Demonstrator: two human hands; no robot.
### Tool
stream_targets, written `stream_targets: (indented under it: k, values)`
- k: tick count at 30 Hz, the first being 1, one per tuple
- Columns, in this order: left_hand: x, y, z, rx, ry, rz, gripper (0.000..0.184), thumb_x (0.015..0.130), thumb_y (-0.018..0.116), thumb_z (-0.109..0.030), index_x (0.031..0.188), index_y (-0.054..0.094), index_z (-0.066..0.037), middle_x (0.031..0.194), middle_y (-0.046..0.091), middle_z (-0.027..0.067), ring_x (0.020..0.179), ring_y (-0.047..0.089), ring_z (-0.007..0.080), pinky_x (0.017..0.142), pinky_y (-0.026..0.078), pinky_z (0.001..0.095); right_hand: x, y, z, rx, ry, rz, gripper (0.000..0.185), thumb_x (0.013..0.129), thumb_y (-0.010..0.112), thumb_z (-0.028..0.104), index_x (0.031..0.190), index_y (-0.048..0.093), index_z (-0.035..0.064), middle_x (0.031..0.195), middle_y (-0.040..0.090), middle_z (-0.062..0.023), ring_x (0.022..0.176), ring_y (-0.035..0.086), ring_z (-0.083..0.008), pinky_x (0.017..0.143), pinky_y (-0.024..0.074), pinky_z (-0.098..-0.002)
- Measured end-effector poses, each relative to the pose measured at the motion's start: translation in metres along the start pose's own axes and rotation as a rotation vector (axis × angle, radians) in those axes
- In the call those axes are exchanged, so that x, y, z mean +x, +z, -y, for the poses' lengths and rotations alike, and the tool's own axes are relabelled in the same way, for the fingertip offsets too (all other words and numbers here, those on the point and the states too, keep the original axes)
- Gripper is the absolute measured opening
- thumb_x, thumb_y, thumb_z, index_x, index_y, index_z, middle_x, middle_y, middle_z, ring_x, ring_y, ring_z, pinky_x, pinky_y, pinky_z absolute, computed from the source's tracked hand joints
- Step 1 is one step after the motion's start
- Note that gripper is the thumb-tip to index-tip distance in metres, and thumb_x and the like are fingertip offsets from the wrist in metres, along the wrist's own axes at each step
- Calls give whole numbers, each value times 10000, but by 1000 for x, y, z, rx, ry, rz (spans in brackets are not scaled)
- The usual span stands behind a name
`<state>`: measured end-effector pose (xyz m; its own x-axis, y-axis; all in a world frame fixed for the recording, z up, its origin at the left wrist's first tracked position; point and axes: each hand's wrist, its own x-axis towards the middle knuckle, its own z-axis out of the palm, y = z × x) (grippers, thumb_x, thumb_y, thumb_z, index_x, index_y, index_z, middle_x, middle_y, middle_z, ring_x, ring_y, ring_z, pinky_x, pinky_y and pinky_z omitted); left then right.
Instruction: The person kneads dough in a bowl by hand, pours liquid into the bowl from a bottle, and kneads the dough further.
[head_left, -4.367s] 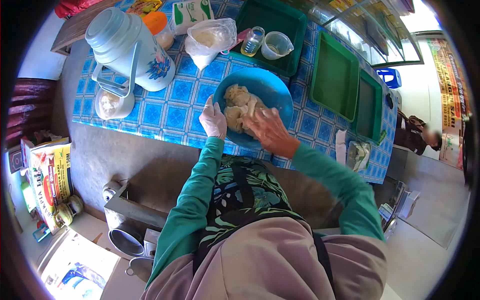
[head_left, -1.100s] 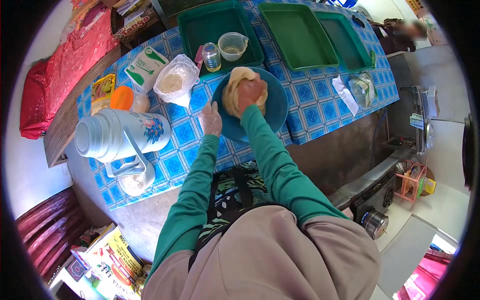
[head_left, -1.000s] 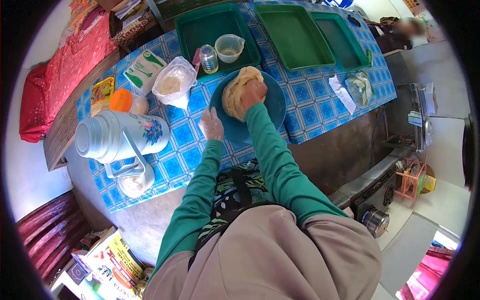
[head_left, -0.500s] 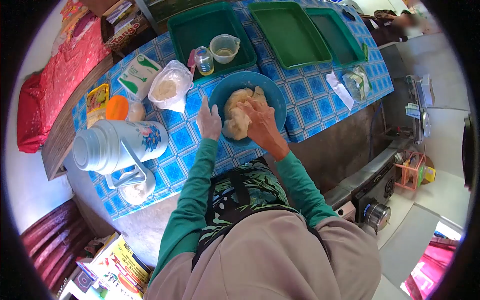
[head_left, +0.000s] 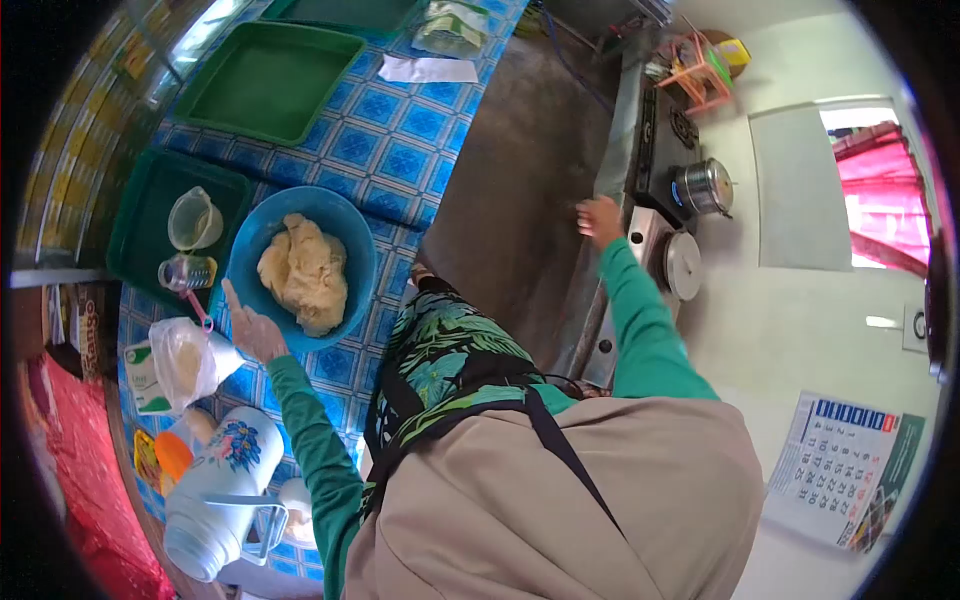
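A large lump of pale dough (head_left: 306,275) lies in a blue bowl (head_left: 362,225) on the table. My left hand (head_left: 257,328), dusted white, is at the bowl's near left rim with its fingers stretched out; whether it presses on the rim is hard to tell. Away from the table, my right hand (head_left: 600,220) hangs in front of the stove counter. Its fingers are curled in, with nothing visible in them.
A green tray (head_left: 225,180) holds a measuring jug (head_left: 194,220) and a glass jar (head_left: 188,272). A bag of flour (head_left: 185,362) and a flowered thermos (head_left: 225,490) stand nearby. To the right are a stove (head_left: 655,150), a metal pot (head_left: 703,187) and a wall calendar (head_left: 845,465).
My right hand has left the dough and swung right toward the stove counter. My view has turned right. My left hand stays beside the bowl.
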<state>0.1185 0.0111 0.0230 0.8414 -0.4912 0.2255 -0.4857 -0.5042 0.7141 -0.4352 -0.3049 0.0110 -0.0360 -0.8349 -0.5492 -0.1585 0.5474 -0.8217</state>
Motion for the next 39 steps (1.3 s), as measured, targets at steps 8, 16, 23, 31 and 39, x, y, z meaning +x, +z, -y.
stream_targets:
  k: [8,16,23,31,39]
  values:
    - [-4,-2,-18,-214,32,-21,480,805,334,32,1257,481,-29,1264,498,148,1113,482,268,967,336,321,-36,-226,3,360,106,-826,106,738,565,227,691,533,137,578,472,-12,478,449,-179,407,355,-377]
    - [-8,4,-24,-295,21,-116,365,879,397,-64,1221,523,-39,1249,507,142,1174,434,252,1004,299,350,-53,-259,-13,-119,336,-731,79,716,537,137,647,513,105,558,475,-56,467,465,-209,399,354,-387]
    - [-37,-4,-31,76,57,-176,134,767,650,-205,797,667,-75,1297,443,183,1175,423,324,984,299,430,24,-212,36,-744,310,-164,75,726,542,100,661,524,66,561,482,-66,462,466,-193,393,356,-351]
    - [-68,4,-59,76,-219,-449,430,766,655,-236,1149,544,-75,1355,358,212,1197,387,365,990,287,424,-122,283,141,-807,-1090,1226,315,764,585,13,1078,594,43,805,587,-75,722,543,-171,652,457,-288]
    - [-80,31,-26,-103,-630,-466,412,846,502,-133,1244,465,-29,740,613,198,579,569,228,591,450,350,-141,458,59,-1094,-2494,1466,475,756,520,117,1211,456,-5,1142,512,-163,1106,456,-299,858,405,-415]
